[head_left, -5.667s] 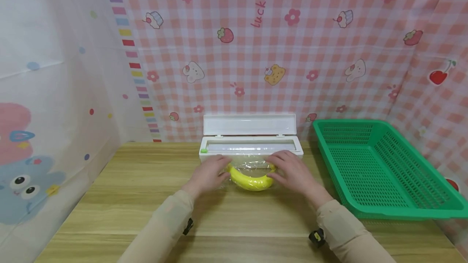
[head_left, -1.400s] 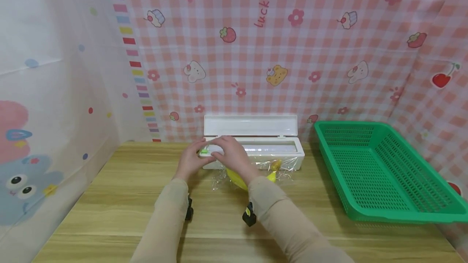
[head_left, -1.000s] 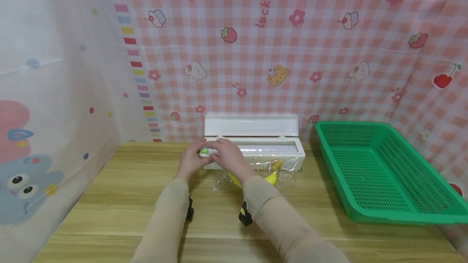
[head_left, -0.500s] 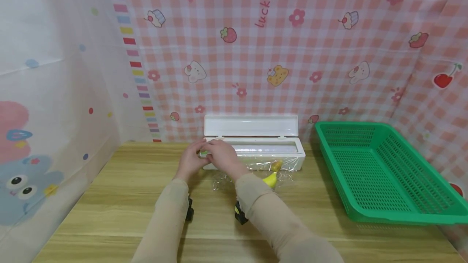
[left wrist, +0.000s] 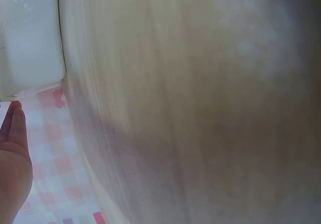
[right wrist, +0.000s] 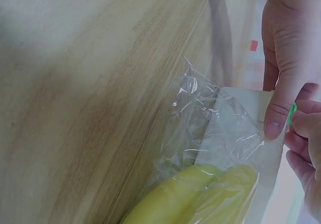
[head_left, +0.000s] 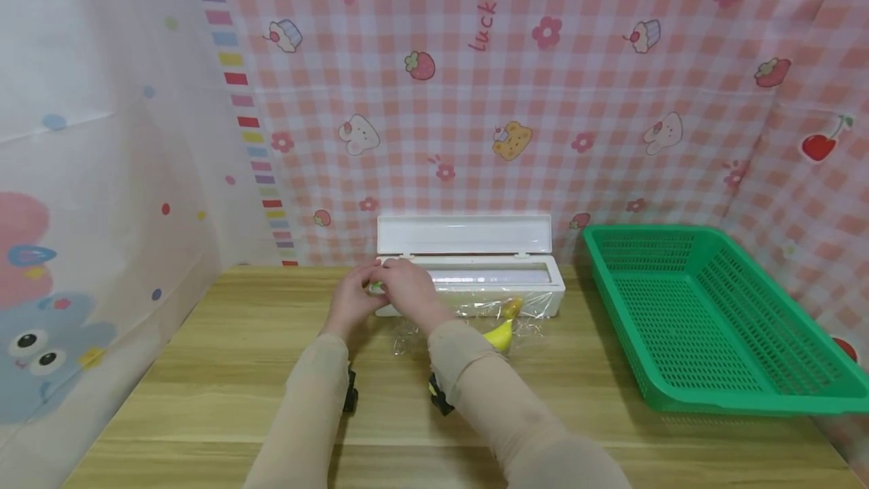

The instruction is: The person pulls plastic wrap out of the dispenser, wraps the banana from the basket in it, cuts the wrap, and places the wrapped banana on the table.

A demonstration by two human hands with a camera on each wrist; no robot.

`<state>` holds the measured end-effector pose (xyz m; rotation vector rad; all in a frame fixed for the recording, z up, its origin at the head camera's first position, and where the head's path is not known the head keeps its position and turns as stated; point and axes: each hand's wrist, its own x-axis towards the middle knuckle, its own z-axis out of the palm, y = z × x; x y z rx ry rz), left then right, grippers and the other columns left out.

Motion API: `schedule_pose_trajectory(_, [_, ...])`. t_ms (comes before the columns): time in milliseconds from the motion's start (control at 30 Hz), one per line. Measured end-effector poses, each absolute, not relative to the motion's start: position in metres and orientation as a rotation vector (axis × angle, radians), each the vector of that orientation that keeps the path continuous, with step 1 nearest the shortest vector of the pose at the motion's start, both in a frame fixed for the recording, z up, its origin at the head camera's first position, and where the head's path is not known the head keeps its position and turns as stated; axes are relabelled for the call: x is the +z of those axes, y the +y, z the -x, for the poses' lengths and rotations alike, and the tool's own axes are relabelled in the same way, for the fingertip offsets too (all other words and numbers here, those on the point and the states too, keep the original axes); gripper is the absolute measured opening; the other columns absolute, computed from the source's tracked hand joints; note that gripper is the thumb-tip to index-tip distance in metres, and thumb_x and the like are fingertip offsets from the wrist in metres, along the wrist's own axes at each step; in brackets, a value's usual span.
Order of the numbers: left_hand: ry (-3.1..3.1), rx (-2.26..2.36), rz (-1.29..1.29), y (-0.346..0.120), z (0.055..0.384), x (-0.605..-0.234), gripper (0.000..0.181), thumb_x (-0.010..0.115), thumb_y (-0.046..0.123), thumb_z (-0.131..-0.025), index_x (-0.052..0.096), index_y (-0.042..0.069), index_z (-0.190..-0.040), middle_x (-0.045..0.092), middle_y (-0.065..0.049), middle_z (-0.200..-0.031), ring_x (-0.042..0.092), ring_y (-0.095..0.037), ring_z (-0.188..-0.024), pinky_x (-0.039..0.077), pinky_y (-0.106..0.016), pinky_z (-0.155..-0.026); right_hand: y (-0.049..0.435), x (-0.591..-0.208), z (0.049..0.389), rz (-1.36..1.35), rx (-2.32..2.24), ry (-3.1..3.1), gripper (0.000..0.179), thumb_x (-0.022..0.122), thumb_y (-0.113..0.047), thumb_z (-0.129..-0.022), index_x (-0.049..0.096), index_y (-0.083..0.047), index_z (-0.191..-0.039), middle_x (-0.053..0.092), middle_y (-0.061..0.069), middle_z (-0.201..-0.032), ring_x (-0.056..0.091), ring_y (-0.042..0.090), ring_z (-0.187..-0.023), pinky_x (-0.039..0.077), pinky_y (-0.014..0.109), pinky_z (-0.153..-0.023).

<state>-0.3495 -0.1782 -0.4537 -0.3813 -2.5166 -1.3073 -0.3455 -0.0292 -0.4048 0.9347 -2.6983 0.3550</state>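
Observation:
A white cling film dispenser [head_left: 558, 294] stands at the back of the table, its lid raised. My left hand [head_left: 351, 299] grips the dispenser's left end; in the right wrist view its thumb lies on the front face. Close beside it, my right hand [head_left: 409, 294] pinches the small green slide cutter [right wrist: 292, 112] at that same end. A yellow banana [head_left: 501, 336] lies under clear cling film [right wrist: 188, 118] in front of the dispenser, partly hidden by my right forearm in the head view. The left wrist view shows mostly table and part of my left hand.
To the right stands a green plastic basket [head_left: 645, 368] with perforated walls. A pink checked cloth [head_left: 441, 104] hangs right behind the dispenser. The wooden table [head_left: 224, 368] extends to the left and front.
Both hands have left the banana's ends for the dispenser's left end. Over the last second my right hand has shifted slightly left and its fingers have closed on the slide cutter.

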Motion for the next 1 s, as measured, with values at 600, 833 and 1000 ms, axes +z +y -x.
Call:
schedule_pose_trajectory(600, [-2.577,-1.210,0.375,-0.1785,0.3482,-0.4500,0.038,0.083,0.010,-0.078,0.072,0.001,-0.114,0.054,-0.014,-0.142,0.046,-0.035,-0.133,0.037,-0.047,-0.112,-0.0310,-0.4077,0.3473,-0.854,0.416,-2.736,0.031,0.071,-0.010,-0.089,0.072,-0.022,-0.118,0.069,-0.003,-0.104,0.061,0.013,-0.092,0.053,0.024,-0.079])
schedule_pose_trajectory(833, [-2.598,-1.204,0.359,-0.1786,0.3492,-0.4503,0.044,0.084,0.014,-0.078,0.070,0.003,-0.119,0.054,-0.012,-0.142,0.045,-0.034,-0.134,0.035,-0.047,-0.113,-0.0299,-0.4091,0.3503,-0.858,0.410,-2.727,0.034,0.070,-0.004,-0.087,0.072,-0.022,-0.116,0.068,-0.004,-0.105,0.062,0.014,-0.097,0.054,0.026,-0.083])
schedule_pose_trajectory(1000, [-2.611,-1.183,0.359,-0.1783,0.3487,-0.4505,0.046,0.084,0.015,-0.079,0.069,0.002,-0.121,0.054,-0.012,-0.143,0.045,-0.035,-0.134,0.036,-0.047,-0.112,-0.0295,-0.4092,0.3506,-0.852,0.388,-2.726,0.031,0.070,-0.006,-0.088,0.073,-0.022,-0.114,0.067,-0.004,-0.102,0.062,0.014,-0.096,0.054,0.025,-0.082])
